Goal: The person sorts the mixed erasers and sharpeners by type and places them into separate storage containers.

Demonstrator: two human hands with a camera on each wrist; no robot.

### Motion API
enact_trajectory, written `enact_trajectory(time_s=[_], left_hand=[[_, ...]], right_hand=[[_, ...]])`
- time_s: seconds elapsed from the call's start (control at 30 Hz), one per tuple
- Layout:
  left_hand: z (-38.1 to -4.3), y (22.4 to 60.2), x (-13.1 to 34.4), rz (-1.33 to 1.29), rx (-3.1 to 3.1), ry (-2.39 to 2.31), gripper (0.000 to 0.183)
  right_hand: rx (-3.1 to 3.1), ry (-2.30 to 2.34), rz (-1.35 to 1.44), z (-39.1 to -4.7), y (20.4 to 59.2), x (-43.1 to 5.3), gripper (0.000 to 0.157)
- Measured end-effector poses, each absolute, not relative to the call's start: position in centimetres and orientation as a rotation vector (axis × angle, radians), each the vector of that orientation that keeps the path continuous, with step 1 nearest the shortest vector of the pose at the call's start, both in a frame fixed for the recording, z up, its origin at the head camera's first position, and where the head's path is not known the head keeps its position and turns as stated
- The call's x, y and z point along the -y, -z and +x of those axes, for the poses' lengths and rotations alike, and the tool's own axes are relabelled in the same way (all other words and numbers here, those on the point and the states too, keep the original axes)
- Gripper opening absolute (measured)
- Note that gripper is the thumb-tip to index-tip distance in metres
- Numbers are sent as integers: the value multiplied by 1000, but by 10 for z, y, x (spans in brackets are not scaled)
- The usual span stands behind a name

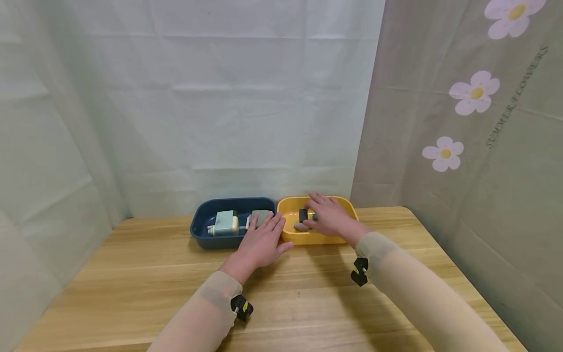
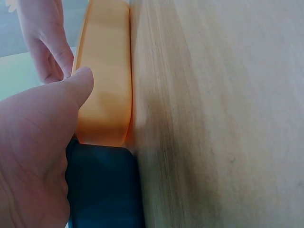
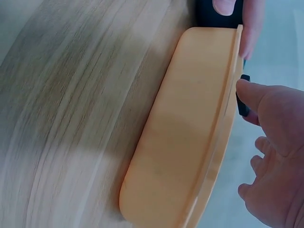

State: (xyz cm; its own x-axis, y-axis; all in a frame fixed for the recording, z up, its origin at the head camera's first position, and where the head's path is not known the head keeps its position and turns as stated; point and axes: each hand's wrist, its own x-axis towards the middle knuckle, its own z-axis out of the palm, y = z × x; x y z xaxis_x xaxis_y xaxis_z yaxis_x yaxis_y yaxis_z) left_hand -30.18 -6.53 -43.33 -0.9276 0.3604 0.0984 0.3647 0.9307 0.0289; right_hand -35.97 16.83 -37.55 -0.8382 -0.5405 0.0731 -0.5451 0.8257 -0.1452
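My right hand (image 1: 330, 216) reaches into a yellow bin (image 1: 352, 208) and pinches a small black block (image 1: 303, 215) between thumb and fingers. In the right wrist view, the black block (image 3: 243, 97) shows at the thumb tip, just above the bin's rim. Close under it lies a small grey piece (image 1: 301, 227). My left hand (image 1: 260, 244) rests with straight fingers over the right end of a dark blue bin (image 1: 206, 208), its fingertips near where the two bins meet. Inside the blue bin are a pale green and cream boxy item (image 1: 226, 223) and a grey-green piece (image 1: 260, 216), partly hidden by the fingers.
The bins stand side by side at the back of a wooden table (image 1: 299, 303), close to a pale hanging cloth (image 1: 246, 107). A grey-brown cloth with flowers (image 1: 477, 93) hangs along the right side.
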Motion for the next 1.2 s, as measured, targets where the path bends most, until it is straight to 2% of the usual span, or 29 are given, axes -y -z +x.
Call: enact_trajectory(time_s=[0.5,1.2], left_hand=[[-298,431,66,-559,3012,81,87],[-297,427,64,-566,3008,113,85]], right_hand=[[3045,-234,874,-368,385,-150,54],[3038,-212,869,-373,390,-139,52]])
